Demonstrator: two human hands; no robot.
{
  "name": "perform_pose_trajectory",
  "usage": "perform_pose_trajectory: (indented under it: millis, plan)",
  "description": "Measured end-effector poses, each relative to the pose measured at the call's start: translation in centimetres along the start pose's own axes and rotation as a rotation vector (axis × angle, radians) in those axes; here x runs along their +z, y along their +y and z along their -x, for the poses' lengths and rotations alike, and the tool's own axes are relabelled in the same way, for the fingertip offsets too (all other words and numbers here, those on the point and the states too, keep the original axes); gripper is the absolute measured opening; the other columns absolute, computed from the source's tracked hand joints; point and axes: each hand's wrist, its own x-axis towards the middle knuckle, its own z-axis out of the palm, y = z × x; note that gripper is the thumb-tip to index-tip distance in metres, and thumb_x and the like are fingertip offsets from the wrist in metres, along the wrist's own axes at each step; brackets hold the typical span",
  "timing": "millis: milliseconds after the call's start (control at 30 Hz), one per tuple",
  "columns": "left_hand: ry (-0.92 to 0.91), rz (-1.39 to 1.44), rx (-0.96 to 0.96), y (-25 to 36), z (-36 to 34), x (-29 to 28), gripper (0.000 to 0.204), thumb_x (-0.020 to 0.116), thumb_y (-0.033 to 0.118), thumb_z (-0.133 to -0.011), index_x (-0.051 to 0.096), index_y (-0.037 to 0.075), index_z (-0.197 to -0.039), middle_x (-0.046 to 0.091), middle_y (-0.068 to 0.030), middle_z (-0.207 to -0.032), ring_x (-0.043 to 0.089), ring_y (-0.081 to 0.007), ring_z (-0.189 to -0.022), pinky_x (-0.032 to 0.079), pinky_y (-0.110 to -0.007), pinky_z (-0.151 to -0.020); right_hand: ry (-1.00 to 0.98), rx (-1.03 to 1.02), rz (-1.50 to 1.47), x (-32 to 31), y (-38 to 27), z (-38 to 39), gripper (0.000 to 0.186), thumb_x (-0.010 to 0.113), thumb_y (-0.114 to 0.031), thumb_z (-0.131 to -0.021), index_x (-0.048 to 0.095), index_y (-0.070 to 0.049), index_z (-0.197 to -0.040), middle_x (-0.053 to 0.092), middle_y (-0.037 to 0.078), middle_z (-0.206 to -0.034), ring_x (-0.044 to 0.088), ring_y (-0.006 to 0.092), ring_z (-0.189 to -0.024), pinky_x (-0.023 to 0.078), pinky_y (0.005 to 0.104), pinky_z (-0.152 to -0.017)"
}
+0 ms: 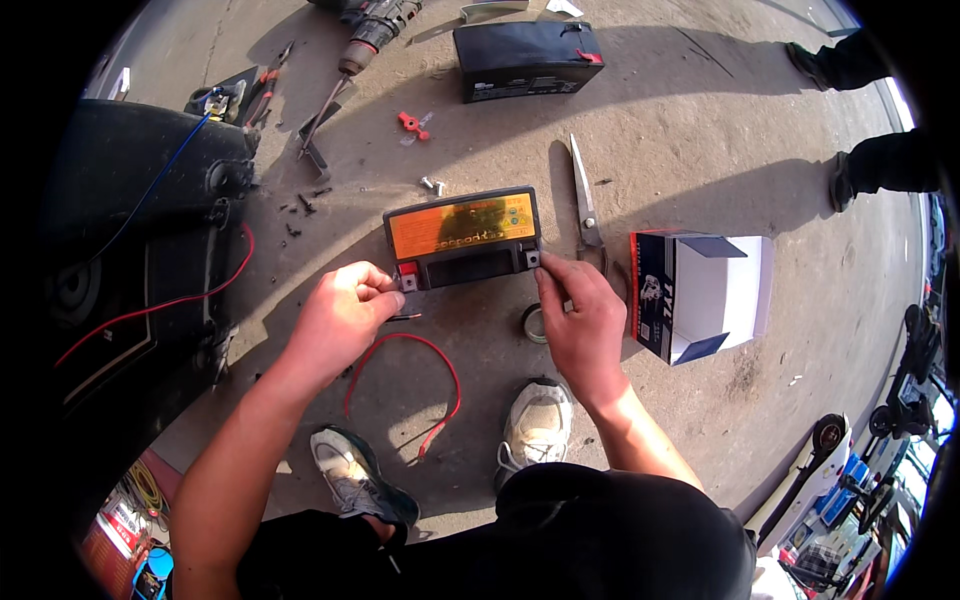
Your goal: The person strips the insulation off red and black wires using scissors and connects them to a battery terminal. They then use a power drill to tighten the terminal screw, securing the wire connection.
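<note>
A black battery with a yellow label (460,228) lies in front of me, terminal blocks toward me. My left hand (368,300) is pinched at its red-marked left terminal, on something too small to make out. My right hand (573,305) grips the battery's right front corner with curled fingers. Below them a loop of red wire (455,390) lies on the ground. A metal ring-shaped object (533,322) is partly hidden by my right hand. Scissors (582,190) lie just right of the battery, small bolts (433,186) just beyond it.
A second battery (525,65), drill (368,35), pliers (265,95) and red plastic piece (410,124) lie beyond. An open box (700,295) is right. A black bodywork piece with wires (150,160) fills the left. Another person's legs (860,160) are upper right.
</note>
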Motion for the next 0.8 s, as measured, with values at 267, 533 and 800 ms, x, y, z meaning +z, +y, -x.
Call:
perform_pose_trajectory:
  millis: [267,533,800]
  plan:
    - [-0.019,-0.048,-0.068,0.8,0.6,-1.0,0.014,0.064,0.013,-0.090,0.063,-0.001,-0.091,0.063,-0.0031,-0.073,0.052,-0.0078,-0.064,0.041,-0.027,-0.058,0.053,0.032,-0.027,-1.3,-0.8,-1.8,0.017,0.067,-0.003,-0.087,0.066,-0.001,-0.104,0.066,0.013,-0.089,0.064,0.0254,-0.074,0.051,0.0336,-0.065]
    - [-0.304,-0.222,-0.098,3.3,1.8,-3.4,0.022,0.064,0.018,-0.092,0.068,-0.003,-0.099,0.064,-0.0039,-0.073,0.054,-0.0097,-0.067,0.047,-0.030,-0.065,-0.647,-0.361,0.155,3.2,-3.2,-18.0,0.021,0.066,-0.017,-0.082,0.070,-0.001,-0.095,0.070,0.021,-0.090,0.068,0.0381,-0.087,0.054,0.0425,-0.078]
    - [-0.072,0.052,-0.090,1.4,3.3,-4.6,0.013,0.063,0.011,-0.092,0.068,0.001,-0.100,0.057,0.0032,-0.072,0.047,-0.0041,-0.061,0.037,-0.022,-0.053,-0.965,-0.374,0.608,11.9,-5.0,-17.9,0.020,0.060,-0.005,-0.084,0.071,-0.002,-0.101,0.070,0.020,-0.107,0.068,0.0374,-0.100,0.055,0.0435,-0.084]
